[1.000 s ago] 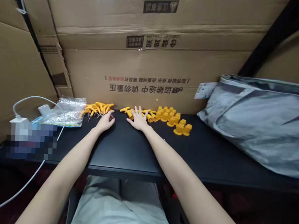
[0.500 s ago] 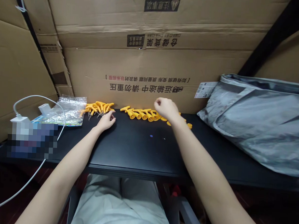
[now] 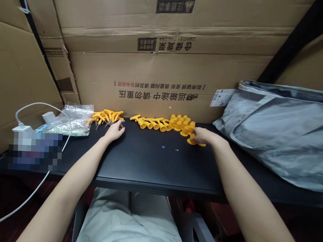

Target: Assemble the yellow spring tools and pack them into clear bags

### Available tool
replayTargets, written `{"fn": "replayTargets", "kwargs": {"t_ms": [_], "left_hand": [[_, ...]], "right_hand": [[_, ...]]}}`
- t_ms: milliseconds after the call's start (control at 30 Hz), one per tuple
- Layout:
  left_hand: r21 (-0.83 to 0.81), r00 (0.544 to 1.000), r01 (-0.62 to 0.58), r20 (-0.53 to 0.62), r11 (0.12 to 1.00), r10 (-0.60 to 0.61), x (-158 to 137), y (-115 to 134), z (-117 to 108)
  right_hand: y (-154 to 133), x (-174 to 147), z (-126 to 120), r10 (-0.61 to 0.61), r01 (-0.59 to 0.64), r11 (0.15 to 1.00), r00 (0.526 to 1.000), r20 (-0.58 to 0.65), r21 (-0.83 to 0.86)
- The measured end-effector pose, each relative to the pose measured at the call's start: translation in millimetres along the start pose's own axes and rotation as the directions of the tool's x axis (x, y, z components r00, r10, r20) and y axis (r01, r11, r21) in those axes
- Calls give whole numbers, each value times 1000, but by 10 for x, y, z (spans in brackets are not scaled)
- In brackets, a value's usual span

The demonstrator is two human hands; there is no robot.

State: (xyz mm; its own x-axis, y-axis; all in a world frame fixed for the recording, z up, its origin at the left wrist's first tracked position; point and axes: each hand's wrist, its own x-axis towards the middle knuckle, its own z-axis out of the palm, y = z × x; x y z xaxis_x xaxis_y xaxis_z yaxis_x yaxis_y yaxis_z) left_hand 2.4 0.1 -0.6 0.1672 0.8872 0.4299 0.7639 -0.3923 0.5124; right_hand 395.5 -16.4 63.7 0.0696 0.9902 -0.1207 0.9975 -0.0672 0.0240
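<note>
Brown printed cardboard backs a flat black tabletop. From left: a crumpled clear plastic bag; a heap of yellow plastic branched handles with thin metal spirals; and, beside its right end, the left hand, unmoved — fingers loosely curled, nothing visibly held. At centre lies a row of yellow plastic T-shaped handles with flared ends, uncovered since the right hand left it. Next stand yellow plastic stepped cups; that hand has come down over the nearest — fingers bent against a cup, grip indeterminable — so handling has apparently passed here. Far right: a grey fabric bag.
</note>
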Motion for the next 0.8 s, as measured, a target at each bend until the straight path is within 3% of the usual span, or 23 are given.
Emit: {"fn": "replayTargets", "kwargs": {"t_ms": [100,333,533,667,733,800], "left_hand": [[2,1000,2,6,1000,-2,2,6,-5],[22,1000,7,7,1000,-7,-3,28,-26],[41,1000,8,14,999,-8,5,20,-16],[98,996,-36,-74,995,44,14,2,-20],[158,991,15,-135,987,6,14,-7,-37],[215,977,140,-188,967,-100,11,-21,-65]], "right_hand": [[-108,-10,61,-21,21,1000,999,27,7],[-419,35,164,-188,190,982,978,-94,12],[-660,51,116,-233,232,972,971,-52,-29],[-856,60,62,-250,249,966,968,-16,-70],[-954,84,59,-261,262,963,965,18,-64],[-1040,115,78,-289,289,957,957,-5,1]]}}
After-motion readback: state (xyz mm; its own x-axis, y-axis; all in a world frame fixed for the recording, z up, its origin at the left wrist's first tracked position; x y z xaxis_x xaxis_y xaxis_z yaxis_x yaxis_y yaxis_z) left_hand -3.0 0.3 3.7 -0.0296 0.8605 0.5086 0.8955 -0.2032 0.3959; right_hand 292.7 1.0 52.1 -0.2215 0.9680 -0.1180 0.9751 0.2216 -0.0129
